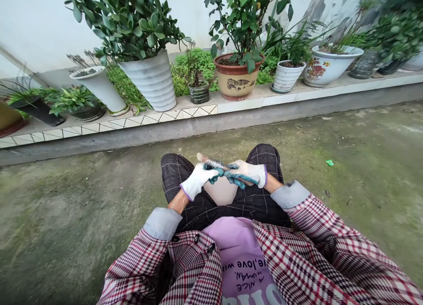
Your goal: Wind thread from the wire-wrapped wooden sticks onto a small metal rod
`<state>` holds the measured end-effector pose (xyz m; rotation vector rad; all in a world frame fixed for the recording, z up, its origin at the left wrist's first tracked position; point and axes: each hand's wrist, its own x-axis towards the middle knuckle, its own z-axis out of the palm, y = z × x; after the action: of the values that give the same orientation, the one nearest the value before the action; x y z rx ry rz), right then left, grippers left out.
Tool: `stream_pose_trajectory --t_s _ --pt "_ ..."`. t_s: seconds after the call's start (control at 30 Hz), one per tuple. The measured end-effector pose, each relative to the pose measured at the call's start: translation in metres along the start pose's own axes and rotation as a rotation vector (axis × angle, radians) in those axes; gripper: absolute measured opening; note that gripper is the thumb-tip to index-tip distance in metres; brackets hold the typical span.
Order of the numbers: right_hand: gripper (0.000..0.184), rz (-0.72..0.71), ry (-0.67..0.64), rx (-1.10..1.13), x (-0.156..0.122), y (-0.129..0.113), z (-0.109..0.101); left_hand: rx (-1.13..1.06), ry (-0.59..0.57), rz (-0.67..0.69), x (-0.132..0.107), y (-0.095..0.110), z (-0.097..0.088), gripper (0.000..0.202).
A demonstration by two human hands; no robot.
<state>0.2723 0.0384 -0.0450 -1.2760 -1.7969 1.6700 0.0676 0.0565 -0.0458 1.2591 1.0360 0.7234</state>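
Both hands wear white gloves with teal-coated palms and purple cuffs. They meet in front of my knees around a wire-wrapped wooden stick (214,163), which slants from upper left to lower right. Silvery wire circles its middle, and a pale worn end sticks out past my left hand. My left hand (203,177) is closed on the stick near the wire, thumb toward the right hand. My right hand (246,173) grips the lower right part, which its fingers partly cover. Below the hands, between my thighs, is a smooth pale pinkish surface (220,192); its kind is unclear.
Beyond my knees runs a low tiled ledge (238,104) bearing several potted plants, among them a tall white ribbed pot (153,82) and a tan pot with a brown rim (236,82). A small green wrapper (329,163) lies on the mossy concrete floor (360,151) at right.
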Motion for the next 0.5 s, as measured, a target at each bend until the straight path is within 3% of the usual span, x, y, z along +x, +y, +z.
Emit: stream_pose_trajectory --t_s 0.1,0.17,0.23,0.4,0.5 --pt "0.015 -0.106 0.359 -0.492 0.004 -0.001 0.002 -0.068 0.135 -0.055 0.005 -0.01 0.009 0.021" --pt "0.014 -0.17 0.454 -0.625 0.004 -0.001 0.002 -0.112 0.119 -0.052 0.004 -0.01 0.011 0.022" --pt "0.017 -0.174 0.414 -0.529 0.003 -0.002 0.001 -0.146 0.073 -0.025 0.002 -0.008 0.009 0.022" --pt "0.031 -0.077 0.238 0.038 0.003 0.001 -0.006 -0.147 -0.056 -0.001 0.0 -0.007 0.002 0.026" --pt "0.037 -0.015 0.161 0.199 0.0 0.0 -0.012 -0.065 -0.07 0.01 0.007 -0.015 -0.003 0.026"
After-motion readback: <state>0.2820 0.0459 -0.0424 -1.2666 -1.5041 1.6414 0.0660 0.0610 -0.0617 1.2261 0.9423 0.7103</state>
